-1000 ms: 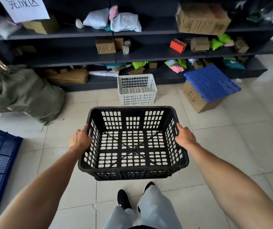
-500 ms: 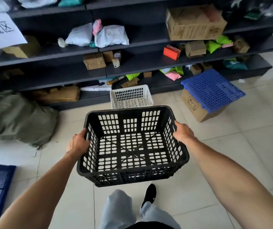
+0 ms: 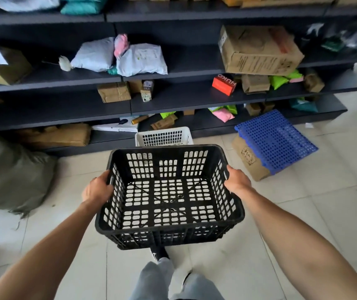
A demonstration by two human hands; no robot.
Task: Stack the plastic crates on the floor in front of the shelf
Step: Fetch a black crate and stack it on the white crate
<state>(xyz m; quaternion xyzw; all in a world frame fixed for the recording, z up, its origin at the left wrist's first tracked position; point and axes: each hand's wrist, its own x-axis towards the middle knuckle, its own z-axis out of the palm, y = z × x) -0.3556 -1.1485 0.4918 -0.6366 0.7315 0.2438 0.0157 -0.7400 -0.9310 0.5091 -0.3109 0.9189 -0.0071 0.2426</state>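
Black crate point(image 3: 169, 195), empty, is carried above the floor point(image 3: 303, 213), left hand point(image 3: 96, 190) and right hand point(image 3: 237, 180) each clamped on a side rim. Beyond it, an empty white crate point(image 3: 163, 136) sits before the shelf point(image 3: 184, 98); blue pallet point(image 3: 275, 140) on a cardboard box point(image 3: 250, 159) lies rightward.

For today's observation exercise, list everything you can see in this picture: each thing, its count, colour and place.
Slotted plastic crate: one, black, held above the floor.
Slotted plastic basket: one, white, on the floor by the shelf, partly hidden.
Perforated plastic panel: one, blue, atop a brown cardboard box, right.
Metal shelf unit: one, dark, holding parcels.
Large cardboard box: one, brown, upper shelf.
Small red box: one, middle shelf.
Cloth sack: one, olive, floor left.
Hands: left, right, gripping the crate's sides.
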